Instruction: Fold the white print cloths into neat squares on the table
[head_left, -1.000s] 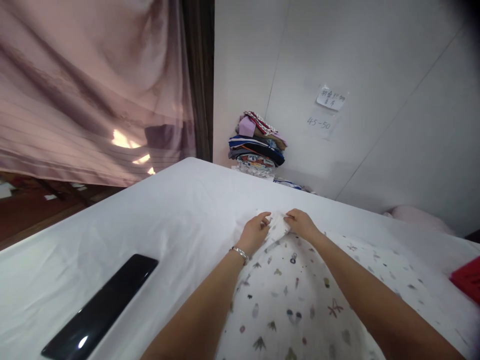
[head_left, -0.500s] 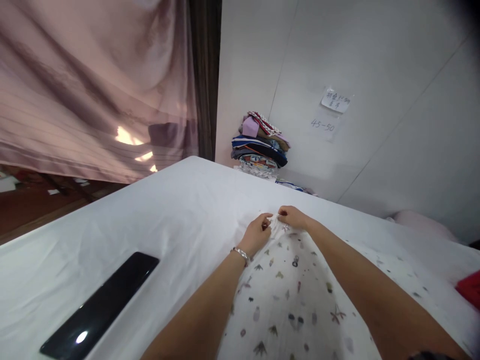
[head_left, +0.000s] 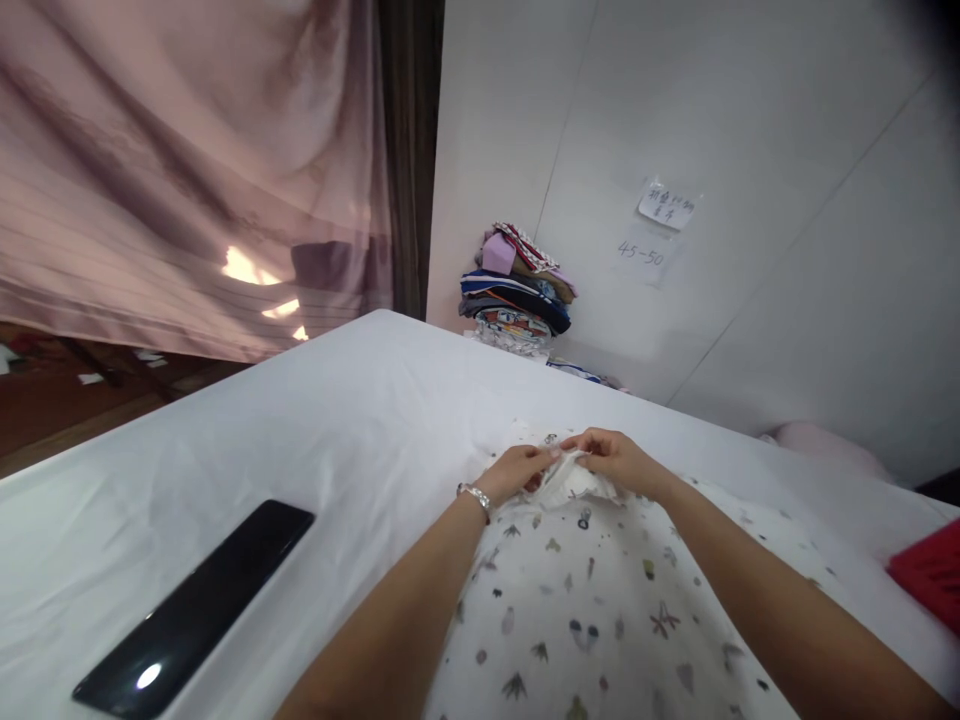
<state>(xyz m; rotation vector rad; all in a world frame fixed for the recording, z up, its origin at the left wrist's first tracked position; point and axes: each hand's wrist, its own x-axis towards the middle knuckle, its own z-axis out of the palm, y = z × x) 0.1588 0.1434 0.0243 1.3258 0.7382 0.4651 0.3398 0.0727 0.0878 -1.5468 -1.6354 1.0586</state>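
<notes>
A white garment (head_left: 585, 610) printed with small dark figures lies spread on the white-sheeted table (head_left: 300, 440) in front of me. My left hand (head_left: 517, 470), with a bracelet on its wrist, pinches the garment's far edge, fingers closed on the cloth. Right beside it my right hand (head_left: 619, 462) grips the same bunched edge. The two hands almost touch, and the cloth is lifted a little between them.
A long black glossy slab (head_left: 195, 610) lies on the sheet at the near left. Folded clothes are stacked (head_left: 517, 290) against the wall at the far edge. Something red (head_left: 930, 580) sits at the right. A pink curtain (head_left: 187, 170) hangs on the left.
Both hands have drawn the garment's far edge toward me and bunched it up; earlier it lay flatter and farther away.
</notes>
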